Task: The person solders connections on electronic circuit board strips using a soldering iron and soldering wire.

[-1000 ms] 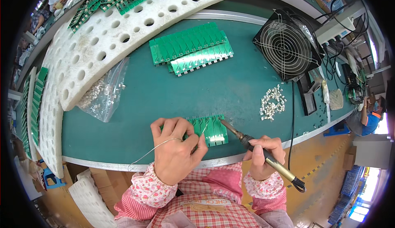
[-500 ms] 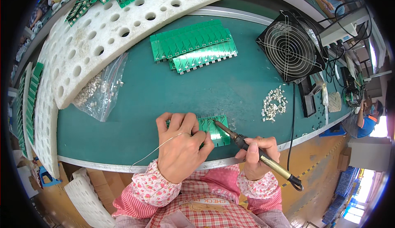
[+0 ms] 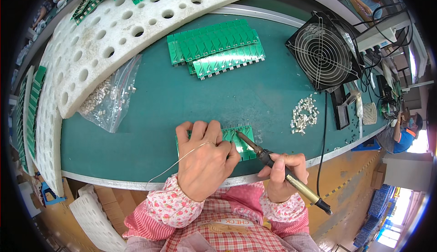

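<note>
My left hand (image 3: 203, 163) bends over a green circuit board (image 3: 246, 148) near the table's front edge, its fingertips pressing on the board's left part. A thin solder wire (image 3: 172, 166) runs over the back of this hand and in among the fingers; thumb and index finger are pinched together, hiding its end. In my right hand (image 3: 286, 175), gripped like a pen, is a soldering iron (image 3: 302, 187) with a black and gold handle. Its tip reaches the board close to the pins along the far edge. Whether the tip touches a pin is too small to tell.
Green boards (image 3: 214, 42) lie stacked farther back. Small metallic connectors (image 3: 304, 114) are heaped at the right, near a black fan (image 3: 322, 52). A clear bag (image 3: 111, 102) of similar parts lies beside white foam (image 3: 102, 47) with holes. A black cord (image 3: 323, 147) crosses the table edge.
My left hand has shifted slightly right over the board, its thumb and index finger nearer the iron. The iron's tip stays at almost the same spot while its rear end has dipped a little.
</note>
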Motion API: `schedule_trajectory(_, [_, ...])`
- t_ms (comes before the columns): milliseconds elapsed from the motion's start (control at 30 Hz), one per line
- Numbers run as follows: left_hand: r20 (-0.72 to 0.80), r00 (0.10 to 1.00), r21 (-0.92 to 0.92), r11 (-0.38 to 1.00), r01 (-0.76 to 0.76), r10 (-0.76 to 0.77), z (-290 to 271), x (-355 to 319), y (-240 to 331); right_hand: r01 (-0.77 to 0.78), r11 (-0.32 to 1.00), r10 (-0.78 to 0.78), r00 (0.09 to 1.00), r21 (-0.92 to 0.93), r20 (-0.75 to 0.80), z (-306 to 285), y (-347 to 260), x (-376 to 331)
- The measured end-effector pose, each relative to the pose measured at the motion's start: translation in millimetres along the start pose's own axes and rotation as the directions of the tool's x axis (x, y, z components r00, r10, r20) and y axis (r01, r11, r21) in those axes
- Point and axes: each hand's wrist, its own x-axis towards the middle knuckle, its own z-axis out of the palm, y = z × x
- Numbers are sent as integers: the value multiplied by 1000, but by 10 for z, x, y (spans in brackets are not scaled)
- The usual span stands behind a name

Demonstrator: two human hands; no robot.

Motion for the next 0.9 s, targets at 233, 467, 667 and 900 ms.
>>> schedule_trajectory(233, [-6, 1000, -7, 1000, 10, -10, -12, -11, -8, -4, 1000, 4, 1000, -6, -18, 43, -29, -39])
schedule_trajectory(467, [-99, 994, -9, 999, 45, -45, -183, -142, -102, 178, 983, -183, 929, -46, -322, -67, 39, -78])
schedule_trajectory(667, [-176, 933, 114, 935, 336, -313, -440, -529, -267, 155, 944, -289, 819, -292, -497, -671, 298, 126])
schedule_trajectory(900, [-173, 916, 87, 921, 379, -361, -323, -583, -189, 26, 800, -376, 800, -599, -468, -1342, 644, 826])
